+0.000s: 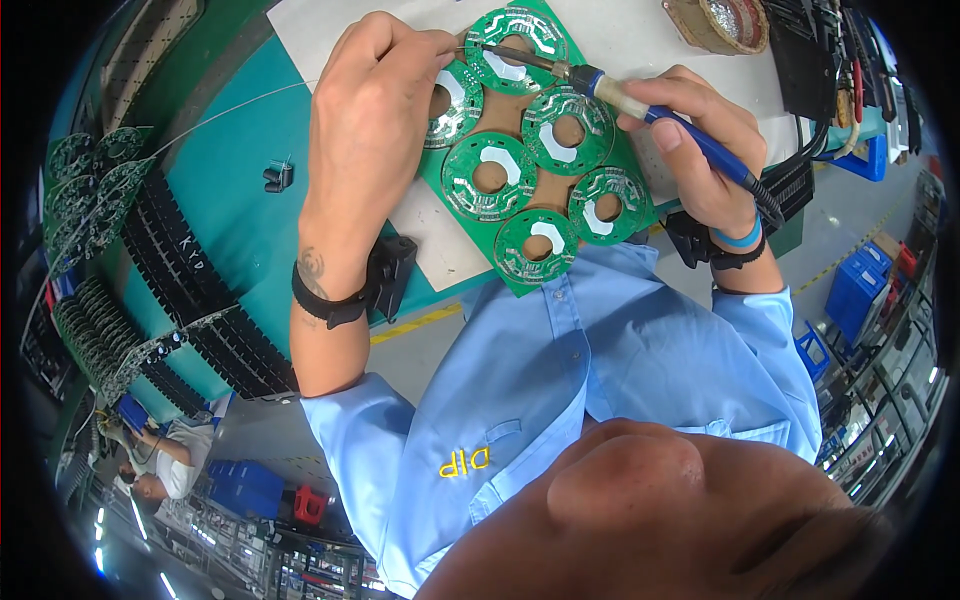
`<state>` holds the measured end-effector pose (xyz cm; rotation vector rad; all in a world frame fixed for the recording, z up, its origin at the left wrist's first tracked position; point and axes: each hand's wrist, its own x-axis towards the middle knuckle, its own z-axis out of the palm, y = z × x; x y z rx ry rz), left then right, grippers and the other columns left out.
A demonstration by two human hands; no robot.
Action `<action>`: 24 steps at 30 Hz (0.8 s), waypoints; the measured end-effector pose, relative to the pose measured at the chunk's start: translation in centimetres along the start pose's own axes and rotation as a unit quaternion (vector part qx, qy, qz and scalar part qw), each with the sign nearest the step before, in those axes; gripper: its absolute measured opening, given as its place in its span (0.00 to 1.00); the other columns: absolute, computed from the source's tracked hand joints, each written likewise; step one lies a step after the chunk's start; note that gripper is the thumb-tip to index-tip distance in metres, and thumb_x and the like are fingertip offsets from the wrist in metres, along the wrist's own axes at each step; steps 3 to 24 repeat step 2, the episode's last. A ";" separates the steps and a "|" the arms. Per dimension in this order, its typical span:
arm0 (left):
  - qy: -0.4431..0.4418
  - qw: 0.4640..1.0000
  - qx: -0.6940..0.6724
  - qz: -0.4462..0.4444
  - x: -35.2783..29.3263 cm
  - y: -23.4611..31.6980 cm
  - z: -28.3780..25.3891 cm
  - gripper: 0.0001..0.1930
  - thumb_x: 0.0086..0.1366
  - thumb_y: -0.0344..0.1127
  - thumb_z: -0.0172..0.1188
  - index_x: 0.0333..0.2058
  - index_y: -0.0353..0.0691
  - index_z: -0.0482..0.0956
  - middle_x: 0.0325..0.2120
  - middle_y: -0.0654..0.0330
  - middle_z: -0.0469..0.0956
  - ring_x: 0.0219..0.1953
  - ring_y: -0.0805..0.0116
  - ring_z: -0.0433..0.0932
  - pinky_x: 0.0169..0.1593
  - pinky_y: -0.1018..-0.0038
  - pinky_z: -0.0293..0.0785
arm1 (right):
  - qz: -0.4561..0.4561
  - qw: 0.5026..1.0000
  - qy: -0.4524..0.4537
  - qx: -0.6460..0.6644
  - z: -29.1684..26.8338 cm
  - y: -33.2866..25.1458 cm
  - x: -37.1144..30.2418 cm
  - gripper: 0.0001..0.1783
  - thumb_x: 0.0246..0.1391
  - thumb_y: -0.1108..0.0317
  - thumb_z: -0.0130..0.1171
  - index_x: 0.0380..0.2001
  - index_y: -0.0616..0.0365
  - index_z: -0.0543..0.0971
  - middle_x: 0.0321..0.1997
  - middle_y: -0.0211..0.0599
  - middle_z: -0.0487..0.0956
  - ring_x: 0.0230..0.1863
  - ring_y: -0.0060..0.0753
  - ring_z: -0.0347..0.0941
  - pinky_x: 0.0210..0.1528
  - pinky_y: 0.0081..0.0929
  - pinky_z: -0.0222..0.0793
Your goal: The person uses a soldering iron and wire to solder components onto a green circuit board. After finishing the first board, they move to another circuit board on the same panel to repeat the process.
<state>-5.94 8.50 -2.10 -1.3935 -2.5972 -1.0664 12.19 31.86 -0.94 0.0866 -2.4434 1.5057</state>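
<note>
A green circuit board panel (520, 185) made of several ring-shaped boards lies on a white mat (445, 235). My left hand (370, 130) rests over the panel's left side and pinches a thin solder wire (230, 100) that trails off to the left. My right hand (700, 150) grips a blue-handled soldering iron (640, 105). The iron's tip reaches the topmost ring next to my left fingertips. Each wrist carries a black strap.
Black slotted racks (200, 300) holding more green boards line the teal table's left side. A small black part (278, 177) lies on the teal surface. A round tip-cleaner pot (725, 22) and black cables sit top right. Blue bins (855, 290) stand right; another person (165, 465) works lower left.
</note>
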 end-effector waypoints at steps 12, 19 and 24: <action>-0.003 1.000 -0.004 -0.004 0.0 0.0 0.0 0.06 0.67 0.25 0.67 0.42 0.37 0.88 0.31 0.59 0.79 0.30 0.65 0.80 0.35 0.70 0.76 | 0.006 1.000 -0.007 0.009 -0.2 0.0 0.0 0.18 0.69 0.66 0.59 0.53 0.69 0.82 0.38 0.49 0.84 0.39 0.38 0.82 0.42 0.29 0.74; -0.003 1.000 -0.004 -0.004 0.0 0.0 0.0 0.06 0.67 0.25 0.67 0.42 0.37 0.88 0.31 0.59 0.79 0.30 0.65 0.80 0.35 0.70 0.76 | 0.006 1.000 -0.007 0.009 -0.2 0.0 0.0 0.18 0.69 0.66 0.59 0.53 0.69 0.82 0.38 0.49 0.84 0.39 0.38 0.82 0.42 0.29 0.74; -0.003 1.000 -0.004 -0.004 0.0 0.0 0.0 0.06 0.67 0.25 0.67 0.42 0.37 0.88 0.31 0.59 0.79 0.30 0.65 0.80 0.35 0.70 0.76 | 0.006 1.000 -0.007 0.009 -0.2 0.0 0.0 0.18 0.69 0.66 0.59 0.53 0.69 0.82 0.38 0.49 0.84 0.39 0.38 0.82 0.42 0.29 0.74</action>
